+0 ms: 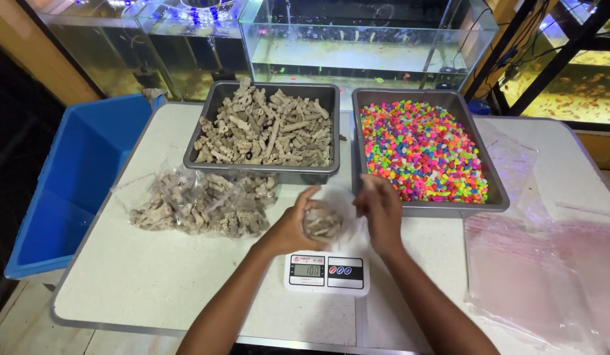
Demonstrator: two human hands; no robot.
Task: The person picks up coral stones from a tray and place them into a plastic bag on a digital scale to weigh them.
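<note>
Two trays [331,92] on speckled white table [153,276], aquariums [357,39] behind, blue bin [81,171] beside

We see a small clear plastic bag [323,220] filled with pale beige, stubby, porous filter pieces. It sits upright just above the white digital scale [327,273], near the middle of the bench, at about six o'clock from the two grey trays. Its bottom bulges round with the pieces, while its thin, crinkled top stands loose and open toward twelve o'clock.
</note>
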